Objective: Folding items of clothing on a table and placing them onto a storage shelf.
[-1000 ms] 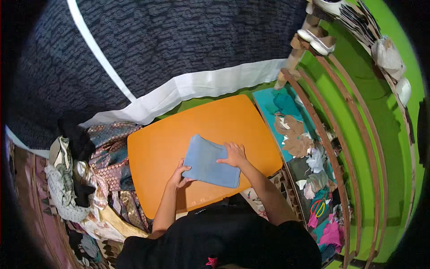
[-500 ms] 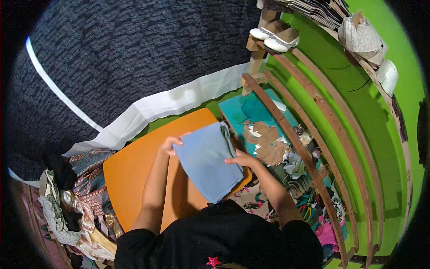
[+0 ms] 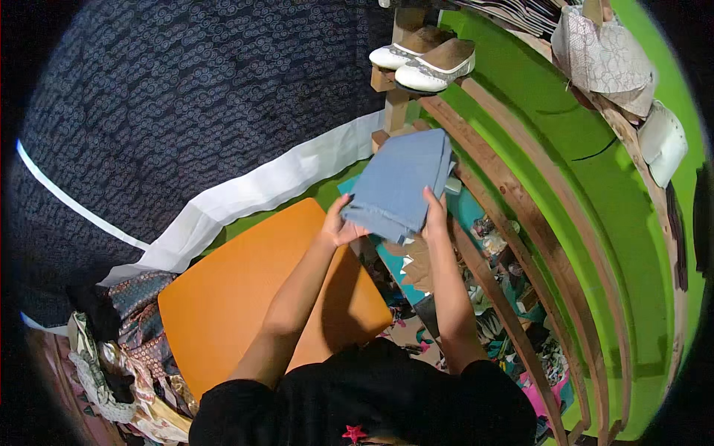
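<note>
A folded blue cloth is held up in front of me, tilted, its folded layers and frayed edge showing on the near side. My left hand grips its lower left corner, thumb on top and fingers beneath. At the lower right edge, my right hand clasps it with the thumb up; the rest of those fingers are mostly hidden. The cloth hangs in the air beyond the orange tabletop, close to the wooden rack's rails. Its far end covers part of the rack's post.
Wooden rails curve down the right side against a green wall. White shoes stand on the rack's upper end. A teal board and scattered scraps lie below. Piled clothes sit left of the orange table; a dark patterned curtain hangs behind.
Both hands have carried the blue cloth forward and to the right, off the orange tabletop and up toward the rack. The view has shifted a little as well.
</note>
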Action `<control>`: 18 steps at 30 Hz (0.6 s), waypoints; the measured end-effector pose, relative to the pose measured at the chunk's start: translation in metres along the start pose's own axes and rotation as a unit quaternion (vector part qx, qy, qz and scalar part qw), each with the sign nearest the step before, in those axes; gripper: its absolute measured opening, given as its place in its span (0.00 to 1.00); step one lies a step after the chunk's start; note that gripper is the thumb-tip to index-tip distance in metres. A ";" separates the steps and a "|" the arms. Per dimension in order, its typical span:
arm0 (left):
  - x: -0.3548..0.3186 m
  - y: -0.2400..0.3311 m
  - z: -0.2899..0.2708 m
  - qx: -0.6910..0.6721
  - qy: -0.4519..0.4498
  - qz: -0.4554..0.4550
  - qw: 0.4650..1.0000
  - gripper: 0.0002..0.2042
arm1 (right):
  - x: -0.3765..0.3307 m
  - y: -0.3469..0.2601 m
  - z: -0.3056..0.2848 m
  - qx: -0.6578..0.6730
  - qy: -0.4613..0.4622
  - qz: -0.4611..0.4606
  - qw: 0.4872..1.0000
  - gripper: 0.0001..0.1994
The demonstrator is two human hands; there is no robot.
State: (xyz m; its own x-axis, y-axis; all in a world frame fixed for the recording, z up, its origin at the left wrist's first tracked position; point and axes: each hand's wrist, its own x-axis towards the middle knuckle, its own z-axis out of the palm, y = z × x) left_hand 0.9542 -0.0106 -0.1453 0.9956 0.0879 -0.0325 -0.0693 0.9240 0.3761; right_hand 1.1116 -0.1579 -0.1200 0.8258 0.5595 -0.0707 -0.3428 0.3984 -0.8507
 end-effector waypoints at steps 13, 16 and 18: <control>0.157 0.034 0.018 0.246 0.233 0.037 0.940 0.30 | 0.152 0.018 -0.028 -0.028 0.118 -0.020 0.992 0.36; 0.164 0.022 -0.003 0.189 0.275 0.137 0.933 0.37 | 0.148 0.030 -0.017 -0.109 0.161 0.064 0.979 0.37; 0.178 0.017 -0.008 0.232 0.352 0.154 0.894 0.42 | 0.154 0.032 -0.025 -0.123 0.184 0.034 0.975 0.37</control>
State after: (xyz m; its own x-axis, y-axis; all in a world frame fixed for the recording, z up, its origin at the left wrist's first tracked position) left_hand 1.1301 0.0238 -0.1518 0.6360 0.6747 -0.3745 -0.1370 0.5763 0.8056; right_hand 1.2388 -0.0773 -0.1708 0.9251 0.2626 -0.2744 -0.3218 0.1580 -0.9335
